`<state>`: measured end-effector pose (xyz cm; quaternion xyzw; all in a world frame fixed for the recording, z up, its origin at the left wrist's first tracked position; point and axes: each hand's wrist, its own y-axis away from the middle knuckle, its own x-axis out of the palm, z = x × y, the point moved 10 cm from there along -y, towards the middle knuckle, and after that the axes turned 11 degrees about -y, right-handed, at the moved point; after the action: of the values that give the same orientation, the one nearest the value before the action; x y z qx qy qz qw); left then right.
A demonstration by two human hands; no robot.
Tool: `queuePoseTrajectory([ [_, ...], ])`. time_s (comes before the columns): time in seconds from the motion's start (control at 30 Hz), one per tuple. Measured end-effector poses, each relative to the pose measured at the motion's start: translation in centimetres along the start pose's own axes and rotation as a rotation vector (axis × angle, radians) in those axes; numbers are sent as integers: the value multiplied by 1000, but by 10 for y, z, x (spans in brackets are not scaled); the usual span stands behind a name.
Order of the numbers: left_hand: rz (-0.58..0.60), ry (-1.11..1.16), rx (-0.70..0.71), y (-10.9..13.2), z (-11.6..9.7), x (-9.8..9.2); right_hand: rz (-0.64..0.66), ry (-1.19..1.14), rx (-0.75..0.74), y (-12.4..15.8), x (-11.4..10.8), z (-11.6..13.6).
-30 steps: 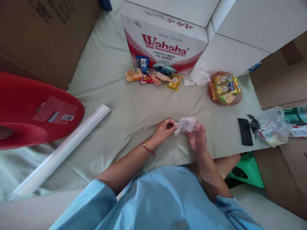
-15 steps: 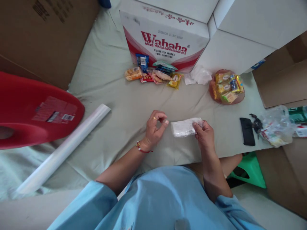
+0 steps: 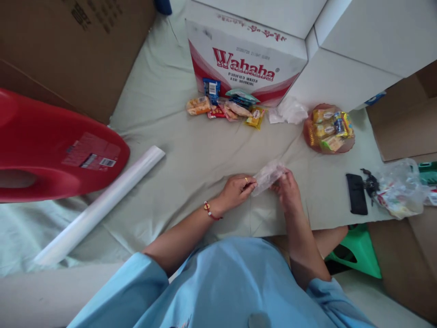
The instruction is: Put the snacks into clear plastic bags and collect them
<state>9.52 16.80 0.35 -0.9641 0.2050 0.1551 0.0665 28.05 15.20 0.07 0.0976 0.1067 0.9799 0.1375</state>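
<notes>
Between my two hands is a folded clear plastic packet (image 3: 266,178), held a little over the pale cloth. My left hand (image 3: 236,192) pinches its left end between thumb and fingers. At the other end, the fingers of my right hand (image 3: 287,189) are closed on the packet's right edge. What lies inside the clear film, if anything, I cannot make out. Beyond my hands, several wrapped snacks (image 3: 235,110) lie in a row in front of the Wahaha carton (image 3: 246,68). A crumpled white plastic bag (image 3: 290,111) is beside them.
A clear roll (image 3: 102,205) lies slantwise at left beside a red plastic object (image 3: 61,150). To the right are a basket (image 3: 311,139) of snacks, a black phone (image 3: 357,193), keys (image 3: 370,184) and a plastic bag (image 3: 399,191). A green stool (image 3: 363,250) stands below.
My left hand has moved right and taken hold of the packet's left end. The packet now tilts up toward the right and looks thinner and more see-through. The view has shifted slightly.
</notes>
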Motion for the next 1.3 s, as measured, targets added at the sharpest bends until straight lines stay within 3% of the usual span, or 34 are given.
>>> queuePoseTrajectory([
  [0.07,-23,38,-23,0,3,-4,70,54,3,1,8,-4],
  [0.13,-71,101,-76,-2,9,-12,60,79,11,0,5,-8],
  [0.33,-198,458,-233,-9,31,-30,-84,-48,27,-6,-37,-1],
  [0.47,-166,776,-313,-10,38,-21,-56,-84,8,-3,-51,9],
  [0.6,-69,923,-342,-8,35,-12,-56,-45,-43,2,-57,13],
  [0.7,-26,907,-350,-7,33,-10,-25,-5,-31,4,-53,10],
  [0.87,-16,600,-291,-8,26,-13,71,69,4,4,-38,8],
  [1.03,-228,513,-303,-7,36,-34,-87,-37,41,-4,-61,8],
  [1.13,-286,475,-288,-7,38,-42,-163,-78,68,-4,-74,4],
  [1.2,-282,458,-272,-6,36,-43,-137,-88,47,-2,-68,5],
  [1.3,-266,428,-252,-6,30,-42,-61,50,-78,0,-42,17],
])
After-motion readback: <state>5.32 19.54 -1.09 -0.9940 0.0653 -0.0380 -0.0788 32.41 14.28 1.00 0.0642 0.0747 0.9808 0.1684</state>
